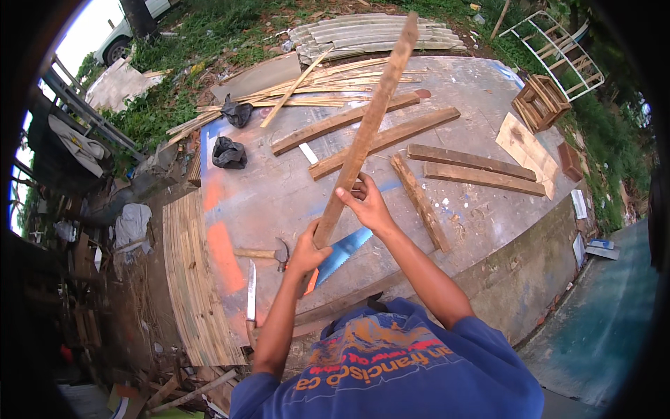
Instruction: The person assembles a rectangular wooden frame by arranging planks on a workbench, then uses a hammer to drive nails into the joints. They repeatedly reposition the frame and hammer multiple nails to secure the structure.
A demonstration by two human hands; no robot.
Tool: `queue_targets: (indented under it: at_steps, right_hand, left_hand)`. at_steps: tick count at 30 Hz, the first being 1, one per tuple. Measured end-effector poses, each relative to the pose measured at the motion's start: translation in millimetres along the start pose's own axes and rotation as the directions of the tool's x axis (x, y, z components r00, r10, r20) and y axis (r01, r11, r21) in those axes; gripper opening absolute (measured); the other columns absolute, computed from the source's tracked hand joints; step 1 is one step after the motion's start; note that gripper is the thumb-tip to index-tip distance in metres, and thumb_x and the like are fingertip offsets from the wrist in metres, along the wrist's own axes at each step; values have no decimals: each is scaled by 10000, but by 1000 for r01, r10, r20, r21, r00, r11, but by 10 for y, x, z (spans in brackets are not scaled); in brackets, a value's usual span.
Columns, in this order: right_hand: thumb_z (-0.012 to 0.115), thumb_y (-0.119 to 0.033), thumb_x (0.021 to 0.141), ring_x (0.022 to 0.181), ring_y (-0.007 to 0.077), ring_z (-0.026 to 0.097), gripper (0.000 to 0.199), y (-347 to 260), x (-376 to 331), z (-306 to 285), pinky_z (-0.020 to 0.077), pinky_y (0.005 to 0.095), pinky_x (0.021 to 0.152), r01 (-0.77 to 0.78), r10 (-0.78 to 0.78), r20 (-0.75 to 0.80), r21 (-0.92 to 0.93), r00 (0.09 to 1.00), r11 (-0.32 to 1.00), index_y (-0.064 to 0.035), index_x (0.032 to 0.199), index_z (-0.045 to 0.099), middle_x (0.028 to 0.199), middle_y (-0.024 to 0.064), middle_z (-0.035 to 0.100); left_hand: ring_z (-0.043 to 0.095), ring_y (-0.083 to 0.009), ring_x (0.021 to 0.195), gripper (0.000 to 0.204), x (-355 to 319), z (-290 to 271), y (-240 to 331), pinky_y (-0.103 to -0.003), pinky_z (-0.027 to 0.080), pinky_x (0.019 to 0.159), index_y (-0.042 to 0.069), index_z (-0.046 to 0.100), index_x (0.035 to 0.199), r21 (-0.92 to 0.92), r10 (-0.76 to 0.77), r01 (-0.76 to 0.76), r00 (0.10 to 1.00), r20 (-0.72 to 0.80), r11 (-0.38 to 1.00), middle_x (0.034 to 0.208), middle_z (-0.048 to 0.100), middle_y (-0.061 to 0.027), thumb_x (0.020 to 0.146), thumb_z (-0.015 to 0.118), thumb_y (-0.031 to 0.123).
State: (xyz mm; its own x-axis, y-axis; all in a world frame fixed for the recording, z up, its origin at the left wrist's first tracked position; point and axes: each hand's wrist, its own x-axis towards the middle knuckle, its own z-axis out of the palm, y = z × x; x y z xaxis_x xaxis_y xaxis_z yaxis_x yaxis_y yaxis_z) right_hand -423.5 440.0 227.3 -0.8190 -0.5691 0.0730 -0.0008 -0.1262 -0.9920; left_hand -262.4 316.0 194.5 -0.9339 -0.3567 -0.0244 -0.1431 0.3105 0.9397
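Note:
A long brown wooden beam slants up and away from me over the work surface. My left hand is closed round its near end. Higher up the beam, my right hand grips it with the thumb across the top. Beneath the hands lies a handsaw with a blue blade and orange handle, partly hidden by my left hand. To the left of it rest a claw hammer and a long knife. Two more beams, a left one and a right one, lie beyond my hands.
Shorter beams lie on the right of the paint-stained slab. Thin wooden strips and black plastic bags are at its far left. A wooden crate stands at the far right; slatted boards flank the left edge.

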Motion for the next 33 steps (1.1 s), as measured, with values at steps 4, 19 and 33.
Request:
queue_targets:
  at_steps: [4,19,33]
  right_hand:
    - [695,-430,940,1024,227,657,548,460,349,-94,589,423,849,-383,371,111,117,922,916,18,1217,544,1115,113,637]
    - [691,-447,937,958,191,687,530,2252,788,384,562,321,766,-539,547,295,-115,783,834,27,1168,639,1012,127,699]
    - [660,-21,864,1197,375,563,434,1923,1745,-1995,481,455,944,-171,-120,-305,-773,945,611,-13,1283,549,1369,251,495]
  left_hand:
    - [659,-309,1081,738,38,-513,-202,-392,498,950,-75,497,1346,272,-146,113,983,106,956,1140,673,-241,659,709,89]
    - [613,-378,1160,630,944,-1784,-1280,-436,472,997,17,598,1293,597,-206,-17,930,303,802,1215,660,-231,684,700,142]
    - [420,-346,1354,787,1553,-435,-1853,-563,274,1131,56,393,1477,766,-148,112,989,-22,634,1445,464,-177,813,762,261]
